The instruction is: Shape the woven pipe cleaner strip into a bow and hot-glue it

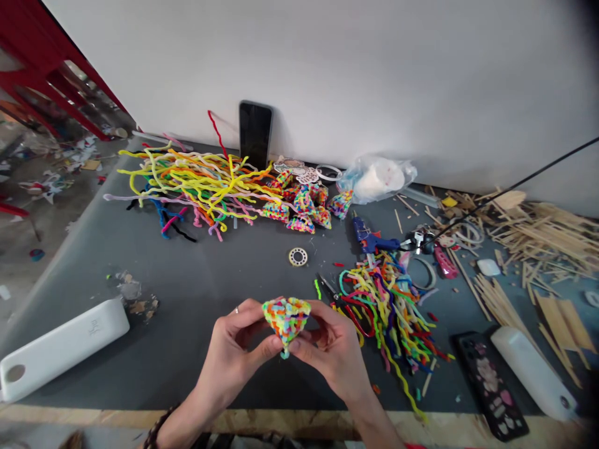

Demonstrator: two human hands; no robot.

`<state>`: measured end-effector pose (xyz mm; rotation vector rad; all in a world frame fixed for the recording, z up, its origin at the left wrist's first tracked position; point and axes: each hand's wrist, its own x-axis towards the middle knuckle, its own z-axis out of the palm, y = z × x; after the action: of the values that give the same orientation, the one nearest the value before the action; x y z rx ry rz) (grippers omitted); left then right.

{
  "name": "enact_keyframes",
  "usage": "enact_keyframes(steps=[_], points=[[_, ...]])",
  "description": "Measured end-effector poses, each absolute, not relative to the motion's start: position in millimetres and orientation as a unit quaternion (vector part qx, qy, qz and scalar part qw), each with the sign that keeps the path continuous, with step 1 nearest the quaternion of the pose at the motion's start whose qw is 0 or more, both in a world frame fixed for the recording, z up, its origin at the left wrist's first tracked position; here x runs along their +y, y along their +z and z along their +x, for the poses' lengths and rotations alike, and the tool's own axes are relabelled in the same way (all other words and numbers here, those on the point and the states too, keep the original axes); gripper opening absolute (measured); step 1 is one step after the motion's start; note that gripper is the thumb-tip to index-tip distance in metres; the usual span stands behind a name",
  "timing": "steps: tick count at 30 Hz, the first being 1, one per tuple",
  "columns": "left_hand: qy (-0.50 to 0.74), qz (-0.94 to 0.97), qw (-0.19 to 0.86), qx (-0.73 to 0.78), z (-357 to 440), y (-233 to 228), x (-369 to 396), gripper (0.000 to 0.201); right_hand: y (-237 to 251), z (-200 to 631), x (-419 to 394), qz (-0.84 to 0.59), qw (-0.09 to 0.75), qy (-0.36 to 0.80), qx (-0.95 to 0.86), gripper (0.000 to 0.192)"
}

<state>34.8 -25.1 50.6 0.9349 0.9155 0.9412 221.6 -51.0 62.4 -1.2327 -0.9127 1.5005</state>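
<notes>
A small woven cone of multicoloured pipe cleaners [286, 319] is held above the front of the grey table [196, 293], point down. My left hand [236, 352], with a ring on one finger, pinches its left side and lower tip. My right hand [334, 349] grips its right side. Both hands hold it together just above the tabletop.
A large heap of loose pipe cleaners [196, 184] and several finished woven cones [304, 209] lie at the back. A phone [255, 134] leans on the wall. A glue gun [369, 240], scissors [341, 299], a smaller pipe-cleaner pile [393, 305], wooden sticks [538, 237] and two white blocks [60, 346] [533, 371] surround the hands.
</notes>
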Motion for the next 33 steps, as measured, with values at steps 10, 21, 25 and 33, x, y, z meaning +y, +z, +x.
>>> enact_keyframes(steps=[10, 21, 25, 33], points=[[0.475, 0.563, 0.542, 0.405, 29.6, 76.1, -28.1, 0.029, 83.4, 217.9, -58.2, -0.494, 0.541, 0.402, -0.55, 0.035], [0.485, 0.694, 0.398, 0.353, 25.6, 87.2, -32.6, 0.036, 87.4, 213.1, -58.6, -0.456, 0.563, 0.246, -0.644, 0.028], [0.513, 0.697, 0.379, 0.327, 25.3, 91.8, -30.6, 0.025, 90.5, 212.4, -57.3, -0.433, 0.582, 0.225, -0.65, 0.022], [0.513, 0.723, 0.344, 0.308, 23.8, 106.6, -25.1, 0.018, 95.9, 217.2, -59.1, -0.411, 0.57, 0.187, -0.687, 0.029]])
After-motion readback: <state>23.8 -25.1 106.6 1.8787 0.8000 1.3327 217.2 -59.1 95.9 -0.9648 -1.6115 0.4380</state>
